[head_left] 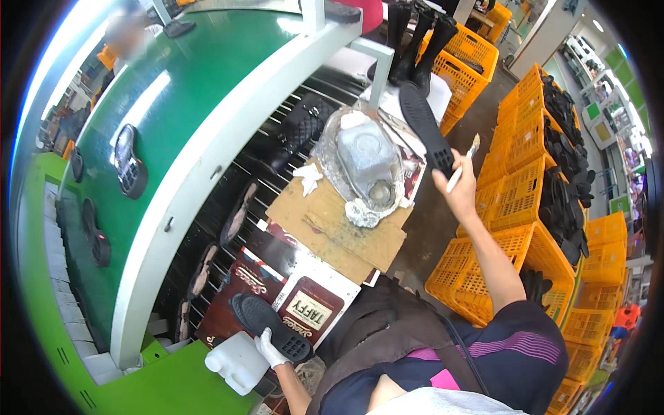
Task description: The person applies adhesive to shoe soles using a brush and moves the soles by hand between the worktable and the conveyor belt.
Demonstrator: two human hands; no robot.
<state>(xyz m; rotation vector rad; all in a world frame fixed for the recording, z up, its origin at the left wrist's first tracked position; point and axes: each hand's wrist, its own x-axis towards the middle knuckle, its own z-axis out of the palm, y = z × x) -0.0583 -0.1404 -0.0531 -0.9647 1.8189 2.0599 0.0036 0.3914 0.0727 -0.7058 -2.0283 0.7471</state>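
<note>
My right hand (459, 185), bare and raised at the right of the bench, is closed round the heel end of a black shoe sole (423, 119). A brush (453, 181) with a white handle and a yellowish tip is held in the same fingers. Down at the front, my left hand (270, 348) wears a white glove. Its fingers are closed on the edge of another black shoe sole (266, 319), whose heel shows a grid of square holes. A whitish plastic jug (235, 364) lies right beside that hand.
A green conveyor belt (187, 104) with several soles curves along the left behind a pale metal rail (181, 181). Cardboard (325, 232) and a cut-open plastic container (368, 153) lie on the bench. Orange crates (515, 180) of black soles stack at the right; black boots (429, 52) stand behind.
</note>
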